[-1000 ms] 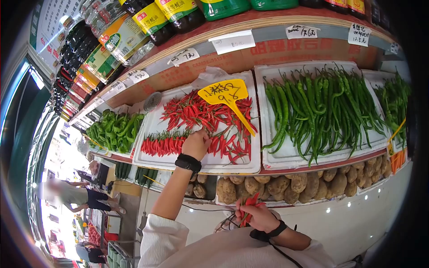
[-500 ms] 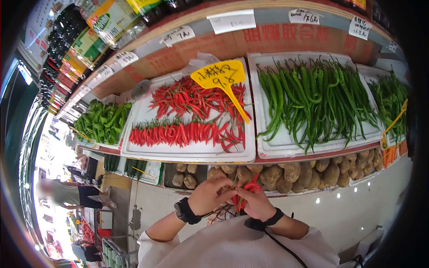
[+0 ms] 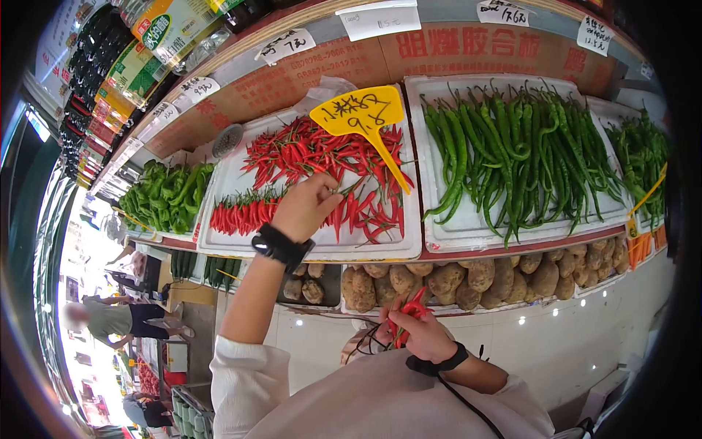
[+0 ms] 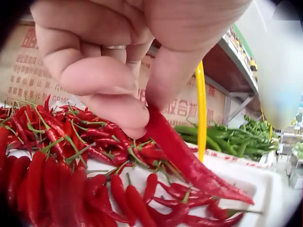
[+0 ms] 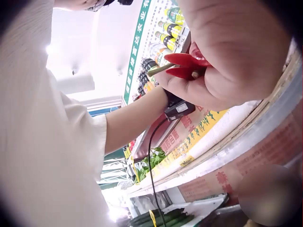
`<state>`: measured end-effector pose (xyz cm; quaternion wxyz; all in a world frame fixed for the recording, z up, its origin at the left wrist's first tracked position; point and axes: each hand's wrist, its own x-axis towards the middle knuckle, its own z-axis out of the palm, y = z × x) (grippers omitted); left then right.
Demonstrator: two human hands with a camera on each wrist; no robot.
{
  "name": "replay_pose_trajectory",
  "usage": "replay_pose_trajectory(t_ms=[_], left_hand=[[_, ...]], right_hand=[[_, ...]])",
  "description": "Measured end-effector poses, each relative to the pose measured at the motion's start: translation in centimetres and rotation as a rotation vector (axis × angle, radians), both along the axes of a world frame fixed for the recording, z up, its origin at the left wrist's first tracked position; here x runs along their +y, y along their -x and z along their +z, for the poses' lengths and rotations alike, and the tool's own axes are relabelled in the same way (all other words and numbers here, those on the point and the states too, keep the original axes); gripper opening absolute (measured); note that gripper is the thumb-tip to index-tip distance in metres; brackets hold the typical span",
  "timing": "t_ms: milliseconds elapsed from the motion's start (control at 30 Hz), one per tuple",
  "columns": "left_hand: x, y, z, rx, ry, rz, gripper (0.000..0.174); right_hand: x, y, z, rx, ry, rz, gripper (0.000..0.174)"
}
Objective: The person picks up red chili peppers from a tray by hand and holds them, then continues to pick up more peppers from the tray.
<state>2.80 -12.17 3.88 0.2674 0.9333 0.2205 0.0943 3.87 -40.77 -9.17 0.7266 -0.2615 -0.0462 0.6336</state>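
Observation:
Over the white foam tray (image 3: 307, 249) of red chilies, my left hand (image 3: 301, 211) pinches one red chili (image 4: 191, 163) between thumb and fingers, its tip pointing down to the right in the left wrist view. Under that hand runs a neat row of red chilies (image 3: 245, 215), with a looser pile (image 3: 289, 155) behind it. Close to my body, my right hand (image 3: 428, 338) grips a small bunch of red chilies (image 3: 409, 311). In the right wrist view some of those chilies (image 5: 182, 61) and a green stem poke out of the curled fingers.
A yellow price sign (image 3: 358, 110) stands in the chili tray. Long green peppers (image 3: 512, 154) fill the tray to the right, bushier green peppers (image 3: 164, 192) the left. Potatoes (image 3: 479, 276) lie below the trays. A bottle shelf (image 3: 322, 36) overhangs the back. A dark cable hangs from my right wrist.
My left hand went from the tray to the bunch in my right hand, and is now back over the tray with a chili. My right hand has stayed near my body, holding its bunch.

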Motion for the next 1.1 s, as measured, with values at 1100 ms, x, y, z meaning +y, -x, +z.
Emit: replay_pose_trajectory(t_ms=[1100], left_hand=[[-9.7,7.8,-3.1,-0.006,0.434,-0.43,0.016]], right_hand=[[2.1,-0.3,0.3,0.035,-0.13,-0.105,0.008]])
